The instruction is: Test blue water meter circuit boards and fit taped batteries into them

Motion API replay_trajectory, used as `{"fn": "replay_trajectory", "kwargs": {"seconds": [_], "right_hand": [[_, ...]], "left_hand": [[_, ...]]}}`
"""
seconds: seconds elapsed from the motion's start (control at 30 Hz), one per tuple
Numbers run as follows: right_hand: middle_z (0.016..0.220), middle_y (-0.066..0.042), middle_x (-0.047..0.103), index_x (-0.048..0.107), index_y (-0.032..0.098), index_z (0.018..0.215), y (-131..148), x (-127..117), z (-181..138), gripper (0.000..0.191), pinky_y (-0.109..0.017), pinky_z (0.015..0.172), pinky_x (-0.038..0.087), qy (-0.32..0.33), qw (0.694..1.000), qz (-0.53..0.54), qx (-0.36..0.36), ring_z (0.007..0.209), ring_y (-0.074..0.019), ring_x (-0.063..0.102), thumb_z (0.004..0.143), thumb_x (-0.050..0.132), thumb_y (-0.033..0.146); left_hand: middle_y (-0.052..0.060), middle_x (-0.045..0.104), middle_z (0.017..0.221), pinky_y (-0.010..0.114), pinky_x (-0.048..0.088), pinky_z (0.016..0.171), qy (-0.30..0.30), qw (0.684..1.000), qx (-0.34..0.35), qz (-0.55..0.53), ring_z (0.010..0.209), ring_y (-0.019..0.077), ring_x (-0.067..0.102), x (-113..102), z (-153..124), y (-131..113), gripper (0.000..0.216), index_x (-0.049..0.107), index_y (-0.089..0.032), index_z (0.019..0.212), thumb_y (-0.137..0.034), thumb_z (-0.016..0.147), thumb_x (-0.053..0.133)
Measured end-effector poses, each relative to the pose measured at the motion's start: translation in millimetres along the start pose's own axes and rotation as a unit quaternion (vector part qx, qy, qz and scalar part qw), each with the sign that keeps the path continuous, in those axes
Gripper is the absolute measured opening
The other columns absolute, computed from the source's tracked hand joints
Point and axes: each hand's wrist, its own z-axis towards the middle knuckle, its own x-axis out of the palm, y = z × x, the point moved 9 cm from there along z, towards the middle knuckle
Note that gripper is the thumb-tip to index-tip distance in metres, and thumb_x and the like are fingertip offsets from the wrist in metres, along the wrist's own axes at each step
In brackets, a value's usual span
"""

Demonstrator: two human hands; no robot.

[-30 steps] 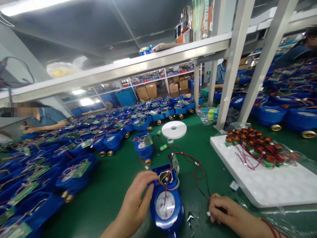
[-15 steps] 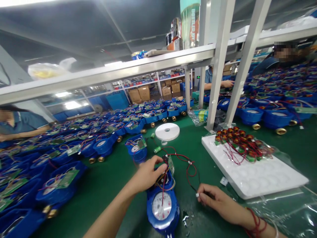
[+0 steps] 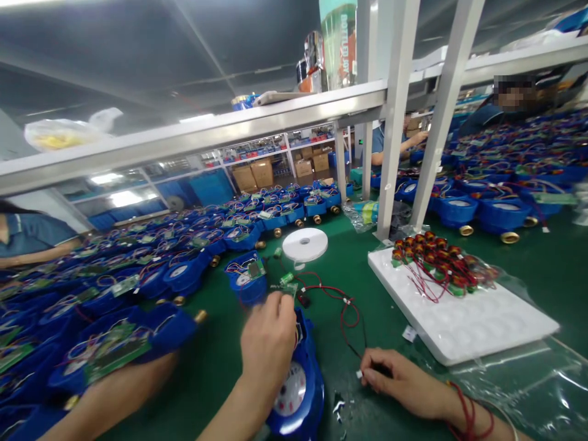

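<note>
A blue water meter [image 3: 293,392] with a round white dial lies in front of me. My left hand [image 3: 269,337] is over its upper end, fingers closed at the edge of a small green circuit board [image 3: 290,290]; the hand hides most of the board and the meter's open compartment. To the right, my right hand [image 3: 390,376] pinches the end of a thin cable with a white connector [image 3: 359,374]. A red and black cable [image 3: 351,320] loops on the green table near it. A black connector [image 3: 304,299] lies just beyond the meter.
A co-worker's arm [image 3: 133,386] reaches in at lower left by a blue meter [image 3: 169,321]. A white foam tray [image 3: 487,324] holds red-wired coils [image 3: 441,260]. Behind are a white tape roll [image 3: 305,244], another meter [image 3: 248,285] and metal posts [image 3: 395,122].
My left hand has turned and closed at the circuit board, which has shifted left. My right hand stays almost still. A co-worker's arm and a blue meter have come in at lower left.
</note>
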Motion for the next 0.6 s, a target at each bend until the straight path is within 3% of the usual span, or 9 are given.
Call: {"fn": "replay_trajectory", "kwargs": {"seconds": [0.13,0.23,0.33,0.47,0.6], "right_hand": [[0.078,-0.002,0.060,0.060,0.015,0.083,-0.3,-0.5,-1.2,0.037,-0.024,0.066,0.038,0.000,1.000,-0.013,0.001,0.072,-0.0135,0.050,0.093,0.044,0.047],[0.078,-0.002,0.060,0.060,0.015,0.083,-1.9,-0.7,-2.6,0.038,-0.024,0.066,0.038,0.000,1.000,-0.015,0.007,0.071,-0.0133,0.050,0.093,0.043,0.048],[0.079,-0.002,0.061,0.060,0.016,0.083,-1.9,-0.2,-3.0,0.037,-0.025,0.068,0.038,0.003,1.000,-0.024,0.010,0.073,-0.0139,0.051,0.093,0.044,0.048],[0.079,-0.001,0.062,0.060,0.016,0.083,-1.7,0.0,-1.7,0.035,-0.026,0.072,0.038,0.002,0.999,-0.042,0.011,0.076,-0.0146,0.052,0.093,0.045,0.046],[0.078,-0.001,0.060,0.060,0.016,0.084,-5.3,0.1,-0.9,0.035,-0.026,0.069,0.038,0.003,0.999,-0.033,0.022,0.074,-0.0142,0.051,0.093,0.045,0.046]], "left_hand": [[0.006,0.060,0.086,0.036,0.045,0.062,0.044,0.995,0.081,0.046,0.072,0.0254,0.059,6.2,-8.6,-22.6,0.030,0.060,-0.018,0.091,-0.001,0.084,0.037],[0.007,0.064,0.102,0.039,0.052,0.068,0.071,0.988,0.131,0.025,0.082,0.0247,0.062,12.5,-19.0,-32.1,0.020,0.061,-0.019,0.101,-0.015,0.086,0.048],[0.008,0.058,0.125,0.045,0.053,0.079,0.078,0.981,0.178,-0.010,0.099,0.0261,0.061,17.3,-33.2,-34.3,0.032,0.056,-0.018,0.116,-0.031,0.088,0.049],[0.006,0.058,0.126,0.042,0.053,0.081,0.011,0.977,0.210,-0.037,0.102,0.0242,0.060,8.8,-44.3,-29.6,0.038,0.053,-0.018,0.122,-0.034,0.088,0.048],[0.012,0.060,0.119,0.040,0.055,0.074,-0.091,0.972,0.216,-0.033,0.097,0.0266,0.060,-8.1,-54.7,-21.5,0.044,0.052,-0.016,0.124,-0.031,0.083,0.055]]}}
